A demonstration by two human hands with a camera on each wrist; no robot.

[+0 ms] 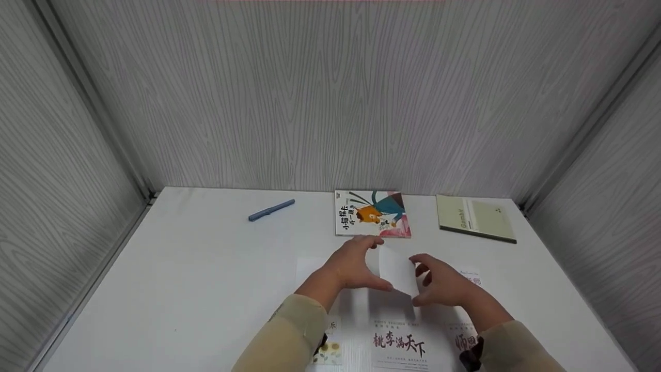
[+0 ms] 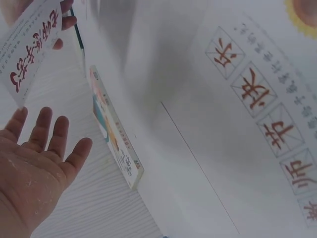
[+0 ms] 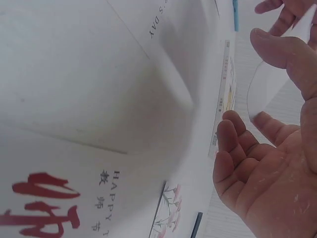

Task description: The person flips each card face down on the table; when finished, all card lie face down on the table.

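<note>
My right hand (image 1: 421, 281) pinches a small white card (image 1: 396, 268) between thumb and fingers and holds it just above the table. Red characters are printed on one face of the card (image 2: 28, 52). In the right wrist view the card (image 3: 265, 91) curves between the thumb and the curled fingers of my right hand (image 3: 257, 163). My left hand (image 1: 364, 263) hovers beside the card's left edge. Its fingers are straight and the palm is bare (image 2: 44, 153), holding nothing.
Printed cards lie on the white table (image 1: 196, 279) below my hands: one with large characters (image 1: 400, 343), a sunflower card (image 1: 328, 352), another at right (image 1: 462, 341). Farther back are a blue pen (image 1: 271, 210), a picture book (image 1: 373, 220) and a green notebook (image 1: 475, 217). Grey walls enclose three sides.
</note>
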